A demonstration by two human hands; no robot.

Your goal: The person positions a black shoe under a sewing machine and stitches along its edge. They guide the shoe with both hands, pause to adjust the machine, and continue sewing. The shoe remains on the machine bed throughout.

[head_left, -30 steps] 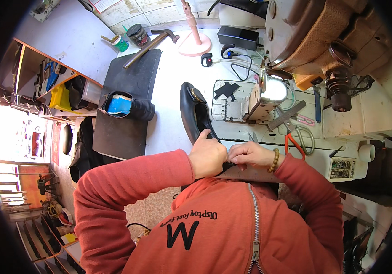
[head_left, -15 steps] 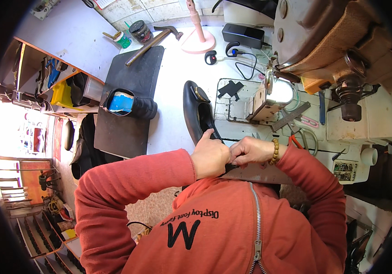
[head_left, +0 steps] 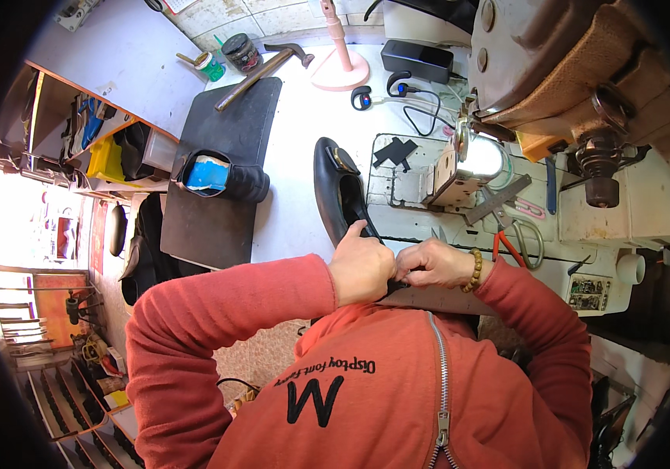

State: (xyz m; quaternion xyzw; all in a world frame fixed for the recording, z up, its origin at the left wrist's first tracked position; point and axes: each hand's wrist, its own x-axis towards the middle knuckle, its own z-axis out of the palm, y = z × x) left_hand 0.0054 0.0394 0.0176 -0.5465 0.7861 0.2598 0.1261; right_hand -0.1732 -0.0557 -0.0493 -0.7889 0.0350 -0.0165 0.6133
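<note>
The person holds a black shoe [head_left: 340,195] close to their chest, at the near edge of the white table [head_left: 296,156]. The toe of the shoe points away, toward the back of the table. The left hand [head_left: 360,270] is curled tight around the heel end of the shoe. The right hand [head_left: 432,264] sits just beside it, touching it, with its fingers bent and pinching at the same back edge. I cannot tell if a small tool or thread is between those fingers, since the hands hide that spot.

It looks like the person is working on the heel rim of the shoe by hand, pressing or folding it. This step seems to be in the middle. A careful next move would need the left hand to keep the shoe steady while the right fingers work slowly along the rim.

A sewing machine [head_left: 553,70] stands to the right. Scissors [head_left: 518,238] with orange handles lie near the right wrist. A hammer [head_left: 260,69] rests at the back
</note>
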